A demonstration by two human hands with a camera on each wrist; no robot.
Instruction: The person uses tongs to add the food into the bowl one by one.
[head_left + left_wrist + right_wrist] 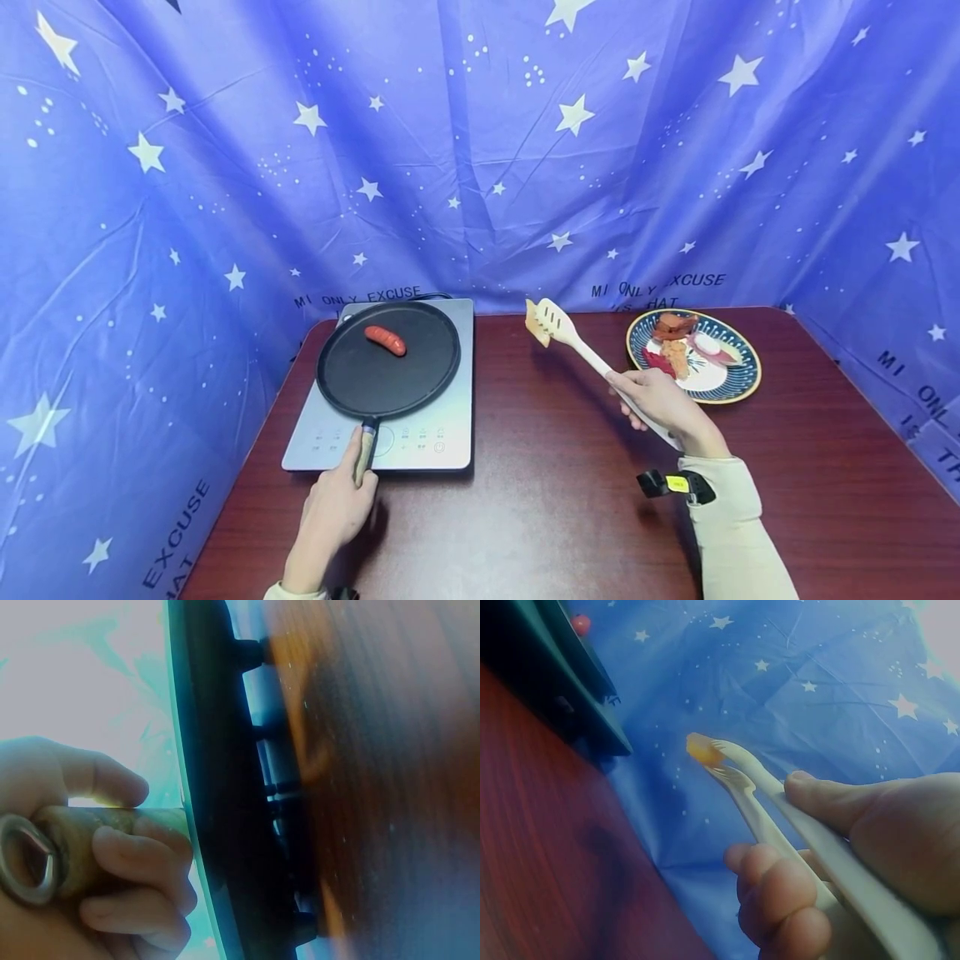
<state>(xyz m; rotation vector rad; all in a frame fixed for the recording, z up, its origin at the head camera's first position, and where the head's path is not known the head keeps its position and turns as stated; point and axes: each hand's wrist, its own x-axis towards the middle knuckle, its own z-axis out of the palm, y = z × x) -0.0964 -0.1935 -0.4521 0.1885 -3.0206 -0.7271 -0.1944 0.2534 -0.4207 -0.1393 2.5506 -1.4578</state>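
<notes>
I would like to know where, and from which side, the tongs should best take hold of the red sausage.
Probably pinch the sausage across its middle, from above and the person's right. It is long, rounded and lies slanted, so its long sides suit pinching; the flat, low-rimmed pan leaves it open above. The tongs should first release the yellowish piece.

Left on my feed, I see the curved red sausage on the round black pan atop the flat silver cooktop; right, the round blue-patterned plate sits on the brown wooden tabletop.
</notes>
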